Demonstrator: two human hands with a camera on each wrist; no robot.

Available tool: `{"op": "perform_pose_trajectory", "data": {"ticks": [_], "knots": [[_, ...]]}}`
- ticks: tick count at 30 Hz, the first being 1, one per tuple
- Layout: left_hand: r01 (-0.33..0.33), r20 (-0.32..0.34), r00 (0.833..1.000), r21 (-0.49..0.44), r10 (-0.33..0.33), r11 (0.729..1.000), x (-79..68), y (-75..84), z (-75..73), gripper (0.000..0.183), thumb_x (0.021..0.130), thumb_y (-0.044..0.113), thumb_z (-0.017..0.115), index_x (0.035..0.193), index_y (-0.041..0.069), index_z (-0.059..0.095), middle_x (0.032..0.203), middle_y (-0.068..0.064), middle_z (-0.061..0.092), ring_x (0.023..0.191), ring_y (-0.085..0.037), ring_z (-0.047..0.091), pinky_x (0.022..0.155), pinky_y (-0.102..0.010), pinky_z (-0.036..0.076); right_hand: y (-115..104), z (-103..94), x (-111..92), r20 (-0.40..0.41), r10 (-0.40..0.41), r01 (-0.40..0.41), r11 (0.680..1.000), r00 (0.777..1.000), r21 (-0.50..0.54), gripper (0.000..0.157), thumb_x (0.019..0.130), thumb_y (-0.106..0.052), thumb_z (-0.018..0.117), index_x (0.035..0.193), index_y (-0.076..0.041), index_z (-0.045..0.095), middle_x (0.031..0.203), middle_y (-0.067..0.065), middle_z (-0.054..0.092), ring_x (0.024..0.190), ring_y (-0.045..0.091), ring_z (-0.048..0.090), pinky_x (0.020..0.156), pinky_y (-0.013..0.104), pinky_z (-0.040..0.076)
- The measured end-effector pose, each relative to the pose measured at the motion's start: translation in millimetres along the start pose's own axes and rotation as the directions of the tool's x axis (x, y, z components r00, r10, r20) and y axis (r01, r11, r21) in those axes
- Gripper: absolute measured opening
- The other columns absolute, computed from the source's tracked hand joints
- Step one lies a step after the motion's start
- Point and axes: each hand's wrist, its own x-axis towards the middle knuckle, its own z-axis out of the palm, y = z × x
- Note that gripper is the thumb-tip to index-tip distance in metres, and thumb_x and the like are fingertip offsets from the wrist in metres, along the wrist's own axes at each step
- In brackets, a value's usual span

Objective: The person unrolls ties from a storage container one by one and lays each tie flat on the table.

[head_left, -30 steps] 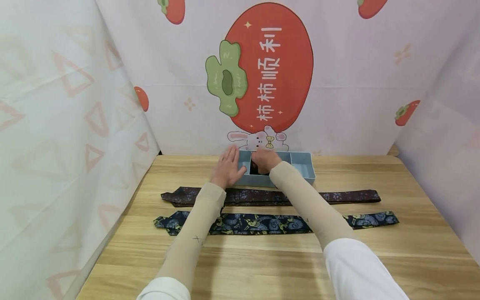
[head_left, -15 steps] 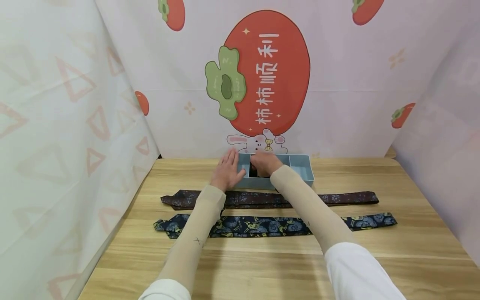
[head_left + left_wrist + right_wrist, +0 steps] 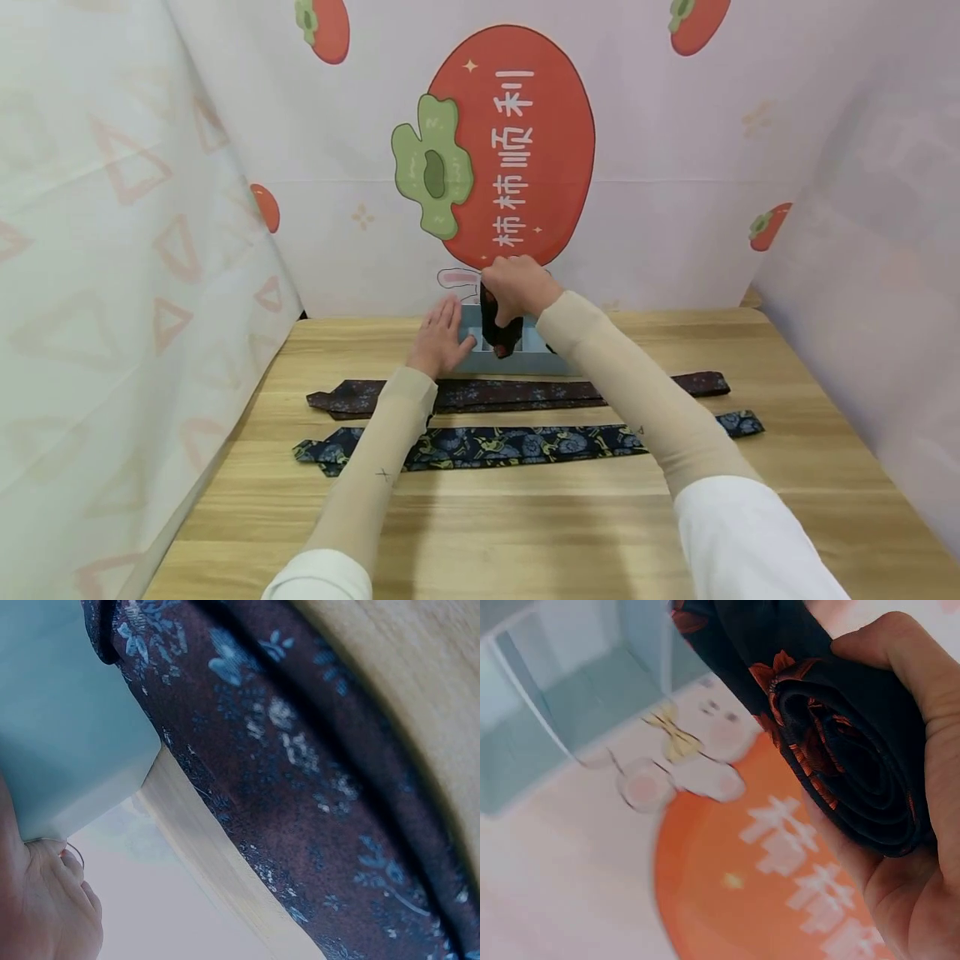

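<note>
My right hand [image 3: 522, 287] grips a rolled dark necktie [image 3: 501, 340] just over the light-blue divided box [image 3: 517, 364]. In the right wrist view the tie's coil [image 3: 847, 765] shows orange-red flowers, with thumb and fingers pressed round it. My left hand [image 3: 437, 337] lies with straight fingers against the left end of the box, thumb by its rim. The left wrist view catches part of that hand [image 3: 56, 907] beside the box wall [image 3: 67, 742]. Below the box a maroon flowered necktie [image 3: 517, 395] lies folded lengthwise, partly under the forearms.
A navy necktie [image 3: 517, 446] with blue and yellow figures lies parallel, nearer me on the wooden table [image 3: 510, 533]. Behind the box hangs a printed cloth [image 3: 645, 167] with a big red persimmon. Another cloth [image 3: 112, 275] closes off the left side.
The right hand has lifted the rolled necktie up from a compartment of the box. The left hand keeps its place at the box's left end. The head view has shifted slightly.
</note>
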Motion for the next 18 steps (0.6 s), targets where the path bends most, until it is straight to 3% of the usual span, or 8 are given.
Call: {"op": "perform_pose_trajectory", "data": {"ticks": [5,10,14,18], "knots": [[0.000,-0.007,1.000,0.014,0.000,1.000,0.7,-0.6,-1.4,0.079,0.112,0.046,0.041,0.168,-0.001,0.011,0.179,-0.016,0.006,0.167,-0.031,0.006,0.137,-0.047,0.011,-9.3,-43.2,-20.0,-0.023,0.014,-0.015,0.998,1.000,-0.060,0.032,0.083,-0.038,0.087,0.098,-0.013,0.073,0.092,0.004,0.073,0.090,0.023,0.070,0.082,0.042,0.064],[-0.008,-0.008,1.000,0.039,0.008,0.999,1.8,-0.2,-0.6,0.079,0.112,0.045,0.040,0.168,-0.002,0.010,0.179,-0.017,0.005,0.167,-0.032,0.007,0.137,-0.047,0.011,-16.8,-78.5,-49.0,-0.002,0.080,-0.080,0.997,0.997,-0.008,0.033,0.082,-0.041,0.086,0.098,-0.015,0.072,0.095,0.003,0.072,0.094,0.023,0.065,0.081,0.041,0.062],[-0.013,0.001,1.000,0.036,0.013,0.999,0.5,1.0,-1.7,0.079,0.111,0.044,0.038,0.168,-0.003,0.010,0.178,-0.017,0.005,0.167,-0.033,0.007,0.137,-0.047,0.011,-22.1,-92.8,-76.5,0.029,0.134,-0.136,0.990,0.991,0.050,0.036,0.081,-0.044,0.085,0.098,-0.015,0.071,0.094,0.003,0.070,0.089,0.023,0.063,0.073,0.038,0.059],[-0.021,-0.007,1.000,0.013,0.021,1.000,-0.1,0.0,-1.7,0.079,0.110,0.043,0.038,0.167,-0.004,0.011,0.178,-0.018,0.006,0.167,-0.034,0.008,0.136,-0.048,0.011,-28.1,-95.4,-104.7,0.039,0.133,-0.138,0.979,0.990,0.153,0.041,0.080,-0.042,0.087,0.100,-0.011,0.068,0.086,0.003,0.069,0.075,0.020,0.066,0.065,0.034,0.057]]}}
